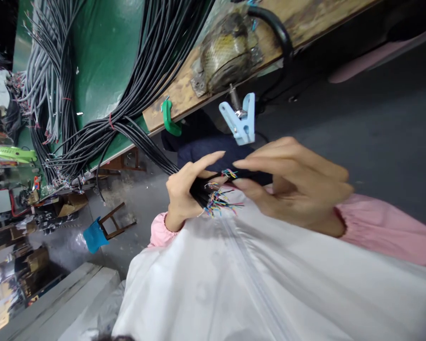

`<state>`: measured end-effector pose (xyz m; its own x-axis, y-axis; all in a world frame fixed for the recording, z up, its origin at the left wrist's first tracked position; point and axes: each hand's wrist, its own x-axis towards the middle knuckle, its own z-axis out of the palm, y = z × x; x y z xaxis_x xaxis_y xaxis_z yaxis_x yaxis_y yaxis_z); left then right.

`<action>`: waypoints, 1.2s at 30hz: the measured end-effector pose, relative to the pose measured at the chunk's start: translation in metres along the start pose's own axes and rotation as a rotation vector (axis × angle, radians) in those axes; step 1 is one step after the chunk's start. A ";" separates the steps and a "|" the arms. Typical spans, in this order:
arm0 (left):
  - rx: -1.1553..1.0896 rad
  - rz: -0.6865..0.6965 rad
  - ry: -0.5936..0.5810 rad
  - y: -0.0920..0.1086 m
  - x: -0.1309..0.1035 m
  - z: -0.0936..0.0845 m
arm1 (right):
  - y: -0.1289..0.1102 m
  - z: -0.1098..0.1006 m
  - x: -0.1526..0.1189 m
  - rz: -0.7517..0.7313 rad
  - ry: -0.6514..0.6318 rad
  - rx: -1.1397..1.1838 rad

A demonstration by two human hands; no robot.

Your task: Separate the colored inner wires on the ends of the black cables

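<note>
The hands work just off the table's edge — grey floor [383,128] spreads past the right hand [236,173]. The left hand [184,189] is closed round black cables [156,151], their coloured wire ends [218,203] fanned over the apron's front. The right thumb and fingertips stand narrowly apart at one wire tuft (whether they pinch it, I can't tell). A motor [227,52] with a blue clip [241,123] — and a green clamp [169,118] — crowd the wooden board [156,113] nearby. Far off sits a cardboard box [71,204], contents unclear.
</note>
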<state>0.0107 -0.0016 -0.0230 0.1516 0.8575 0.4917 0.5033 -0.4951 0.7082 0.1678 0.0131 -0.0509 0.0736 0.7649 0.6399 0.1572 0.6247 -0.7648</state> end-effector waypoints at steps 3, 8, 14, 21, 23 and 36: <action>0.035 -0.037 -0.066 0.001 -0.001 -0.003 | 0.002 -0.002 0.003 -0.079 -0.022 -0.053; 0.060 -0.071 -0.136 0.001 -0.003 -0.008 | 0.004 -0.001 0.015 0.131 -0.185 0.107; -0.025 -0.037 0.040 0.000 -0.001 -0.008 | 0.003 -0.005 0.013 0.451 -0.271 0.390; -0.032 -0.102 0.026 -0.003 -0.008 -0.006 | -0.007 0.002 0.004 0.376 -0.111 0.309; -0.031 -0.140 0.033 -0.002 -0.008 -0.004 | -0.011 0.004 0.007 0.365 -0.038 0.212; -0.009 -0.166 0.014 -0.002 -0.003 0.000 | 0.001 0.012 0.002 0.224 0.099 0.217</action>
<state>0.0090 -0.0030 -0.0253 0.0553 0.9255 0.3747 0.5129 -0.3483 0.7846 0.1566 0.0175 -0.0514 0.1802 0.8746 0.4501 -0.0863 0.4699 -0.8785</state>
